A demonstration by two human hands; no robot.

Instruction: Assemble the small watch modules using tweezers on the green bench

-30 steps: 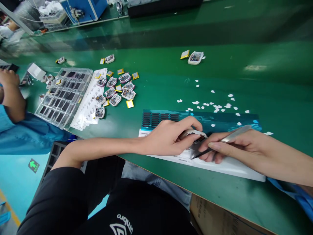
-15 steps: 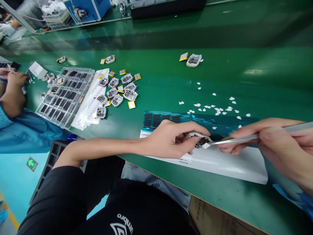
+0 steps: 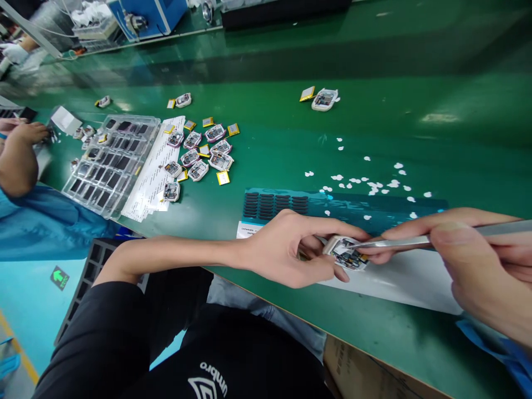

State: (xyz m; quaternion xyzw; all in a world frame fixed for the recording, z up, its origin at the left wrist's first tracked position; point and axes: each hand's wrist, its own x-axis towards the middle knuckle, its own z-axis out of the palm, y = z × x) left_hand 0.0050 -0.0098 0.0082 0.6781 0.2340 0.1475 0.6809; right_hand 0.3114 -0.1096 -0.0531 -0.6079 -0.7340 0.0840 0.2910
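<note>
My left hand [image 3: 297, 246] is closed on the edge of an open white watch case [image 3: 358, 260], its electronics facing up. My right hand [image 3: 469, 255] grips metal tweezers [image 3: 409, 242], whose tips reach into the case beside a small white piece [image 3: 341, 249]. I cannot tell whether the tips are pinching that piece. Beneath the hands lie a white sheet [image 3: 399, 280] and a blue-green film strip [image 3: 344, 205] with rows of black pieces [image 3: 276, 205]. Small white stickers [image 3: 374, 187] are scattered on the bench beyond.
Several open watch cases [image 3: 198, 169] with yellow-edged batteries [image 3: 223, 177] lie left of centre. Beside them are paper sheets [image 3: 145, 172] and a clear compartment tray [image 3: 110, 166]. Another case [image 3: 325, 100] sits farther back. A co-worker's arm [image 3: 19, 160] is at far left.
The watch case has tilted so its inside faces up more. The tweezer tips have moved left, into the case, and the white piece now lies inside it rather than at its edge.
</note>
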